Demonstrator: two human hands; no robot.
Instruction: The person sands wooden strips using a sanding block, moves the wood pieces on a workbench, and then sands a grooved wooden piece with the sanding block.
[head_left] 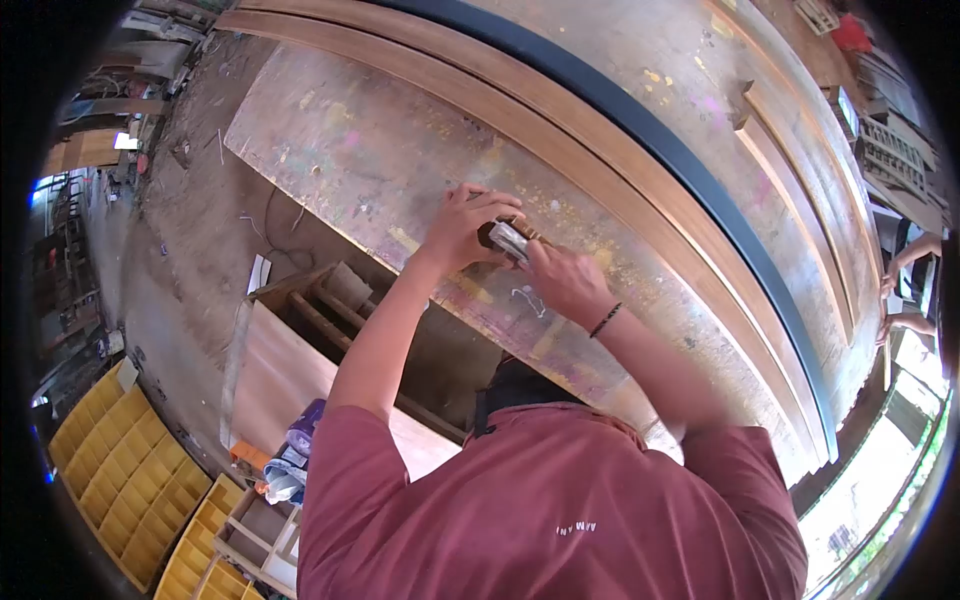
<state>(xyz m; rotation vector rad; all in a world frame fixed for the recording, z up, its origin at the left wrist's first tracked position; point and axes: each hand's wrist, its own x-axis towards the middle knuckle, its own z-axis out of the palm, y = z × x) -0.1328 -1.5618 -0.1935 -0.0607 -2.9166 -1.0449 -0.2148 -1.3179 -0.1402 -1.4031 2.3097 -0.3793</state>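
I have my left hand (478, 229) curled round a brown piece (487, 235), right hand (570, 284) pinching a pale bundle (511, 241): probably light, stiffish, best held by its edges.

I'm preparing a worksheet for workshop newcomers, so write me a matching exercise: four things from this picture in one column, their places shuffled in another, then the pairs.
Things
1. long dark smooth strip
2. yellow grid of boxy compartments
3. thin dark bracelet
4. silvery-grey handheld object

Places
A. around the wrist of the right hand
B. lower left of the picture
C. between the left hand and the right hand
D. on the paint-stained table, beside long brown wooden strips

Pairs: 1-D; 2-B; 3-A; 4-C
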